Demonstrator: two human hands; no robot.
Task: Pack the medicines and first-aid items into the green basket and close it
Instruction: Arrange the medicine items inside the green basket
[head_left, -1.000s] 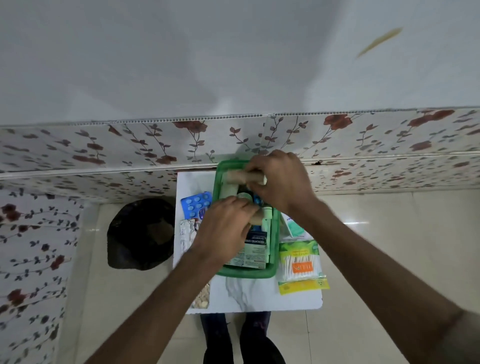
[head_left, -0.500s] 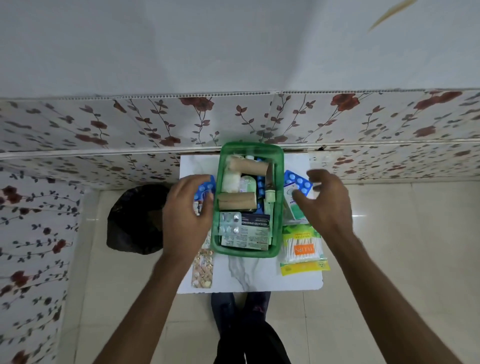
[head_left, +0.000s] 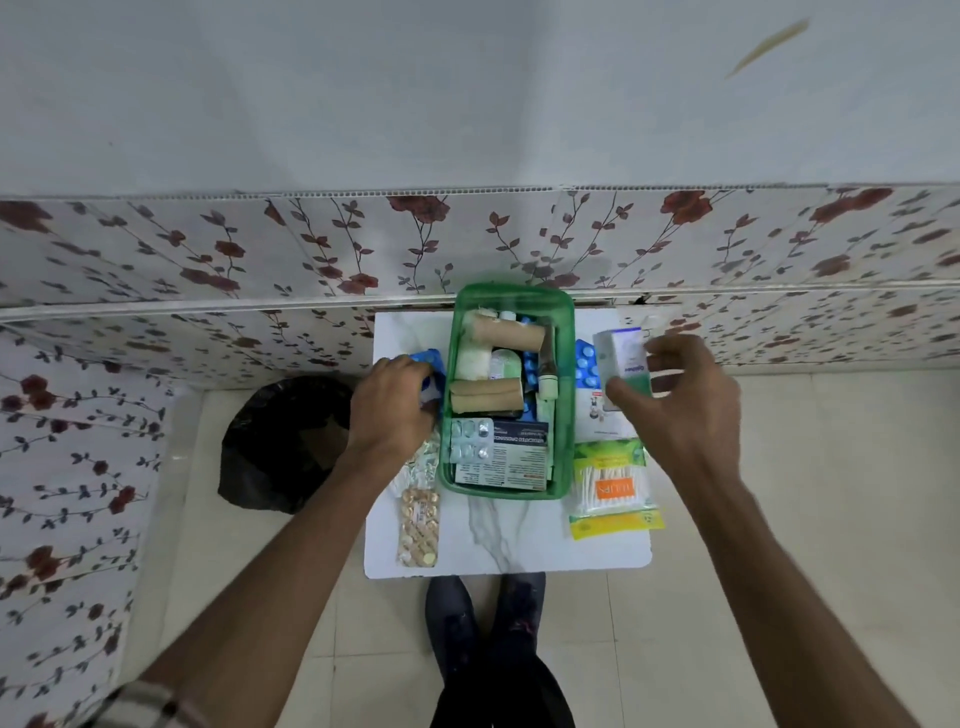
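green basket (head_left: 447, 415) on the small white table (head_left: 509, 545), lid off, full of brown bandage rolls (head_left: 485, 394), a silver pill strip (head_left: 470, 439) and a dark box. right hand (head_left: 675, 410) lifted beside the basket, fingers closed around a little white and green box (head_left: 623, 364). left hand (head_left: 397, 405) down on the blue pill strip (head_left: 427, 358) just left of the basket, gripping it. cotton buds pack (head_left: 613, 488) lying on the right, orange pill strip (head_left: 420, 527) on the left
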